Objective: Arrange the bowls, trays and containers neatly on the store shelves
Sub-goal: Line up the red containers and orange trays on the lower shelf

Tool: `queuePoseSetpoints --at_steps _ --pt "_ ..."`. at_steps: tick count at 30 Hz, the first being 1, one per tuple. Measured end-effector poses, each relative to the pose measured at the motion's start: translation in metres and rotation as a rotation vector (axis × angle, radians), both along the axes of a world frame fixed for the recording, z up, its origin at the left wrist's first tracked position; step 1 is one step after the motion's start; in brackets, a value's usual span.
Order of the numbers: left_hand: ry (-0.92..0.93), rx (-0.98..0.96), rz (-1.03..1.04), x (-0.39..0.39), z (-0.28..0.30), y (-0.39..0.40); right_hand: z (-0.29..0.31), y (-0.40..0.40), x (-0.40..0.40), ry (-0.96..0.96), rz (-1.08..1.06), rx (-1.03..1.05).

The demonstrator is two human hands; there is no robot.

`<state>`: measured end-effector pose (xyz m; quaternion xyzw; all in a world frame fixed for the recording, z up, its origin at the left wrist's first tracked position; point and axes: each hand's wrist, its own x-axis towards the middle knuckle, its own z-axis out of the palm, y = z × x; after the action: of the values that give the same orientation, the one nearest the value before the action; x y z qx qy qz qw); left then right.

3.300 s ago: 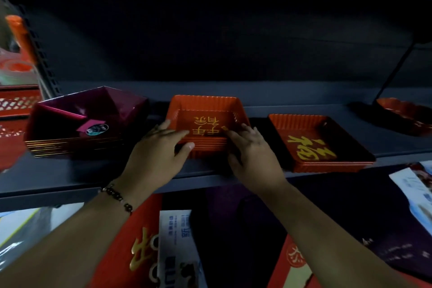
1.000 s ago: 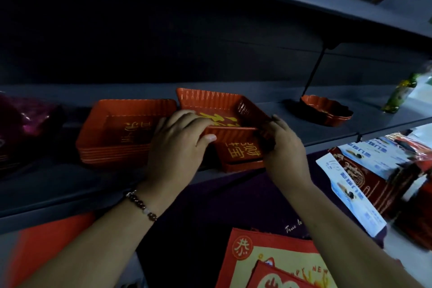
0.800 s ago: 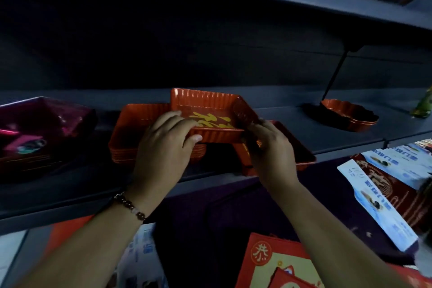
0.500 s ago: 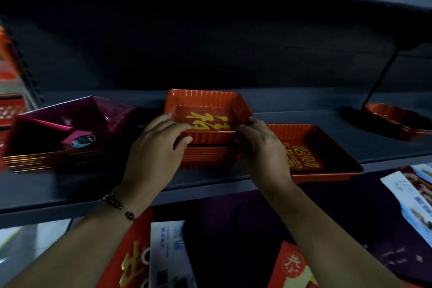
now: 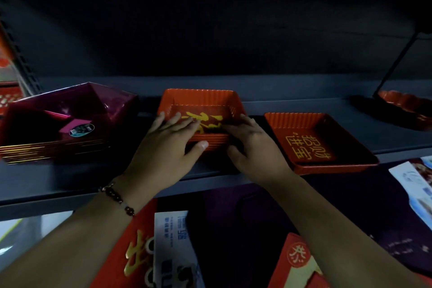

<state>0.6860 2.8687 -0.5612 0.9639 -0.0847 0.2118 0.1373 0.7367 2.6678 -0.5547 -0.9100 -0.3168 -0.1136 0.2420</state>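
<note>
A stack of red square trays (image 5: 201,103) with gold characters sits in the middle of the grey shelf (image 5: 58,177). My left hand (image 5: 163,154) grips the stack's front left edge, fingers over the rim and thumb on the front wall. On the front right corner my right hand (image 5: 252,149) holds the same stack. Just to the right lies a second red tray (image 5: 313,138) with gold writing, flat on the shelf and apart from the stack.
A stack of dark magenta angular bowls (image 5: 65,121) stands at the left. A scalloped red dish (image 5: 406,105) lies at the far right by a slanted shelf brace (image 5: 395,65). Red and white packaged goods (image 5: 173,245) fill the level below.
I lifted a red tray off the right-hand pile and set it on the middle stack. The top tray has settled lower into the stack, with both hands still on it.
</note>
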Motion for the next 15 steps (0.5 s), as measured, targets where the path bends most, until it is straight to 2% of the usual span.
queuePoseSetpoints --at_steps 5,12,15 --pt "-0.023 0.037 0.004 0.005 0.001 -0.028 0.001 -0.015 -0.005 -0.099 -0.107 -0.213" --pt "-0.055 0.053 -0.184 0.01 -0.005 -0.104 0.005 -0.114 0.001 0.18 -0.47 -0.298" --pt "-0.047 0.047 -0.271 0.017 -0.01 -0.149 -0.003 -0.154 0.006 0.276 -0.571 -0.421"
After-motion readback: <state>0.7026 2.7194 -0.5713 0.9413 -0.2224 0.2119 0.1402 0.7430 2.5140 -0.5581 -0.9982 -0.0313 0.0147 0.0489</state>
